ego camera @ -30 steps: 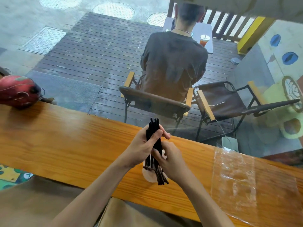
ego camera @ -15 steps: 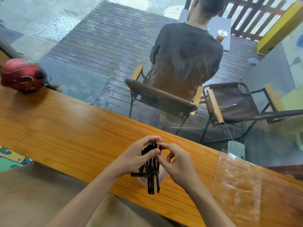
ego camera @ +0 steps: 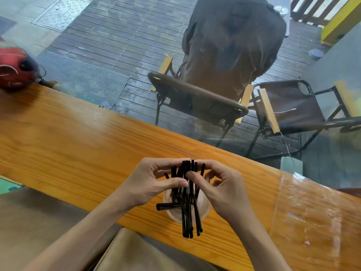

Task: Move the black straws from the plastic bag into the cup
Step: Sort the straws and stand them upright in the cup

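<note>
Black straws (ego camera: pixel 186 194) bunched upright in a pale cup (ego camera: pixel 203 209) near the front edge of the wooden counter (ego camera: pixel 78 145) — far tips fanned apart between the two hands, near ends spilling past the cup's rim, one lying crosswise and poking out to the left. Left hand (ego camera: pixel 150 182) cupped against the bundle's left side, thumb pressed to the straws, fingertips curled over the far tips. Right hand (ego camera: pixel 224 188) mirrored on the other side, thumb touching the straws, fingers bent over the tops; both closed loosely around the bunch rather than clenched. Clear plastic bag (ego camera: pixel 312 208) flat on the counter, well to the right, apart from the cup — contents not discernible. Red helmet (ego camera: pixel 16 68) at the counter's far left end.
</note>
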